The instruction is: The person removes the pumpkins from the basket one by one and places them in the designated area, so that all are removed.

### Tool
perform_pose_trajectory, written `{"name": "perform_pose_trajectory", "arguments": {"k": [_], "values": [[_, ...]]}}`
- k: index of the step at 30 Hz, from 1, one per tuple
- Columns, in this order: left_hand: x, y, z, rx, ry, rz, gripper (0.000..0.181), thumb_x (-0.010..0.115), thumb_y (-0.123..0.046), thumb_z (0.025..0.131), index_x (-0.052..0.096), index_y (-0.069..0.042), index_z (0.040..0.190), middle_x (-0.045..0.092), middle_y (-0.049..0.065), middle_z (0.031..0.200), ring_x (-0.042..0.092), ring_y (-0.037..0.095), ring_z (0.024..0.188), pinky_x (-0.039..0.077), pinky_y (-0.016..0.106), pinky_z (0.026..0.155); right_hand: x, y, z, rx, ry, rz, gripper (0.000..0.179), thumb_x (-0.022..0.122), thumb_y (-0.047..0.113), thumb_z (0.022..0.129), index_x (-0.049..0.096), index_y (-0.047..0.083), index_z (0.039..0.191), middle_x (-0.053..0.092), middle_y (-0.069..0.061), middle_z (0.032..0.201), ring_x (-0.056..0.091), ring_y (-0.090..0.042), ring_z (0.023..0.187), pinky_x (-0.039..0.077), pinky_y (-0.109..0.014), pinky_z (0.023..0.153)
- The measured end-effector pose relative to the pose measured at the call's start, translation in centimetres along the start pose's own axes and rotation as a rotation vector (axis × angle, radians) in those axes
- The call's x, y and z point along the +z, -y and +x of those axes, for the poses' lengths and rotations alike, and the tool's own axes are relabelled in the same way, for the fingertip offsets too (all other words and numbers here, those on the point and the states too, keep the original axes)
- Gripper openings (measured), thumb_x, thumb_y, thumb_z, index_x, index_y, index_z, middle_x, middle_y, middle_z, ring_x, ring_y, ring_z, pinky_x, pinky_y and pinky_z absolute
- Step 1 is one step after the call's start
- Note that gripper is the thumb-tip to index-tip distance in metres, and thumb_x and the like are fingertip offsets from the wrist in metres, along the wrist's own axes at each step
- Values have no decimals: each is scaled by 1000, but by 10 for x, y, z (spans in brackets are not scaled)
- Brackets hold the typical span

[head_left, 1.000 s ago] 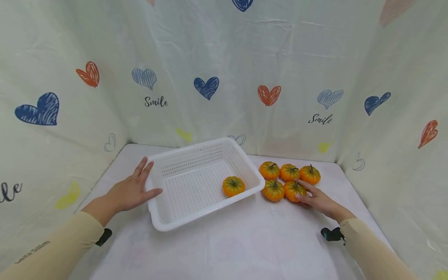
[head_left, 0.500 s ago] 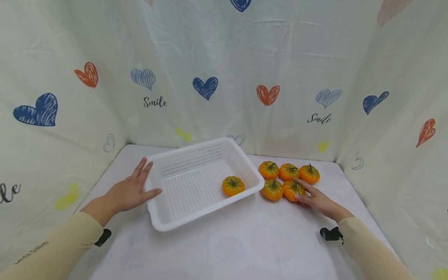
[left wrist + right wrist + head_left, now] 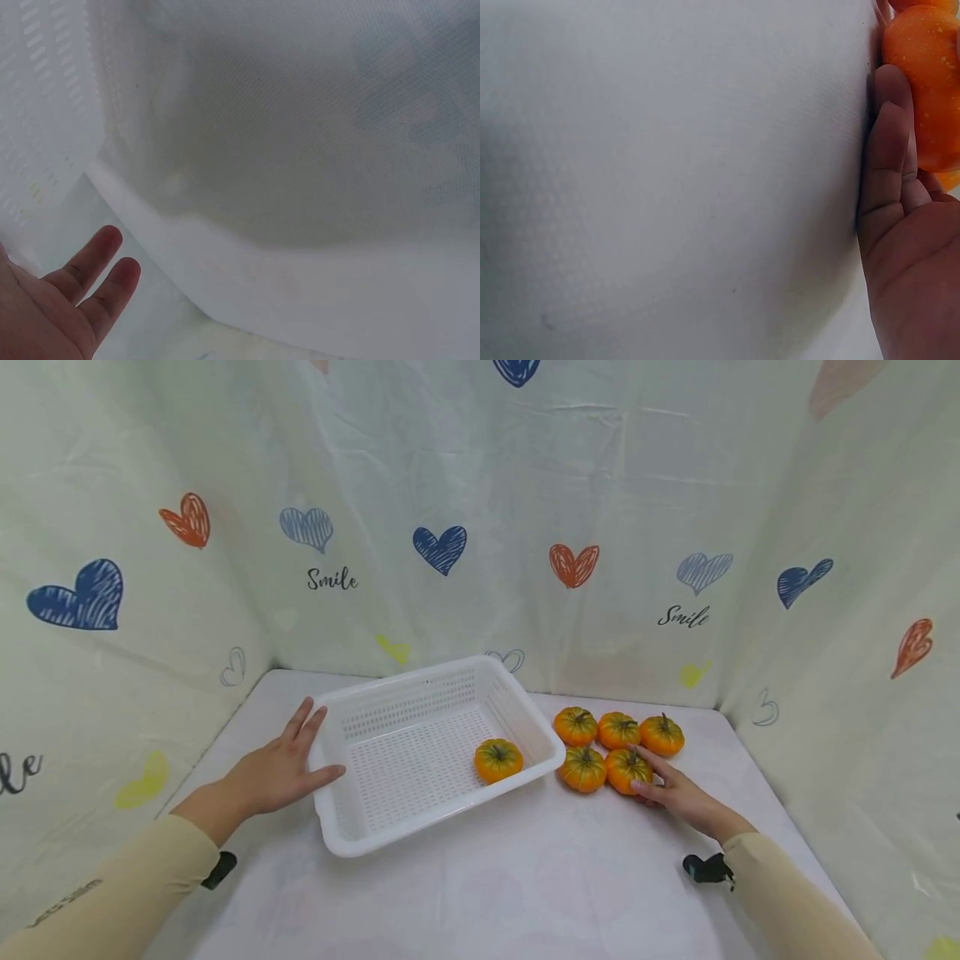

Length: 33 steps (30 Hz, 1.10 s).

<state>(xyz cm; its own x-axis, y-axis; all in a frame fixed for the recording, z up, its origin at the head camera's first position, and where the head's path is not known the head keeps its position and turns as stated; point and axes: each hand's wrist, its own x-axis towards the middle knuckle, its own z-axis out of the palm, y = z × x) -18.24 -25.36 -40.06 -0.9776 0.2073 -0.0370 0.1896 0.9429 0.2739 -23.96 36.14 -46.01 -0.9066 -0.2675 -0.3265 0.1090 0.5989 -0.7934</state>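
Observation:
A white perforated plastic basket (image 3: 412,768) stands angled on the table, with one small orange pumpkin (image 3: 498,761) near its right end. My left hand (image 3: 273,775) rests at the basket's left rim, fingers spread and thumb over the edge. In the left wrist view, two fingers (image 3: 109,296) extend beside the basket's slotted wall. At right, my right hand (image 3: 686,795) holds the nearest right pumpkin (image 3: 624,774) of a cluster, fingers at its far side and thumb at its near side. The right wrist view has fingers low along the orange pumpkin (image 3: 926,90), close to the tabletop.
Several other small pumpkins sit close around the held one: one to its left (image 3: 582,769), others behind, including the far right pumpkin (image 3: 662,736). A white cloth covers the table (image 3: 510,885). Heart-printed curtains (image 3: 510,485) enclose the back and sides.
The view has shifted very slightly. Both hands, the basket and the pumpkins keep practically the same places.

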Motion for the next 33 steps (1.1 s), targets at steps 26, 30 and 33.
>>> {"name": "perform_pose_trajectory", "arguments": {"k": [26,30,33], "values": [[-1,-2,-1,-9,3,-1,104,52,-65,92,7,2,157,-6,23,164,50,55,121,54,58,78,0,-1,2,2,7,15,87,64,49,94,15,24,161,-1,-28,162,36,-47,133,25,-66,109],[-1,-3,-1,-8,6,-2,104,52,-65,93,6,2,157,-6,23,164,49,56,122,54,58,79,0,-1,2,0,6,13,86,63,48,95,15,25,161,-2,-28,162,34,-48,135,24,-66,109],[-1,-2,-1,-11,8,-2,104,52,-65,93,6,2,157,-7,23,164,49,56,122,53,59,80,1,0,3,6,11,7,87,63,50,94,14,25,162,-2,-27,162,29,-50,138,21,-68,109]]}}
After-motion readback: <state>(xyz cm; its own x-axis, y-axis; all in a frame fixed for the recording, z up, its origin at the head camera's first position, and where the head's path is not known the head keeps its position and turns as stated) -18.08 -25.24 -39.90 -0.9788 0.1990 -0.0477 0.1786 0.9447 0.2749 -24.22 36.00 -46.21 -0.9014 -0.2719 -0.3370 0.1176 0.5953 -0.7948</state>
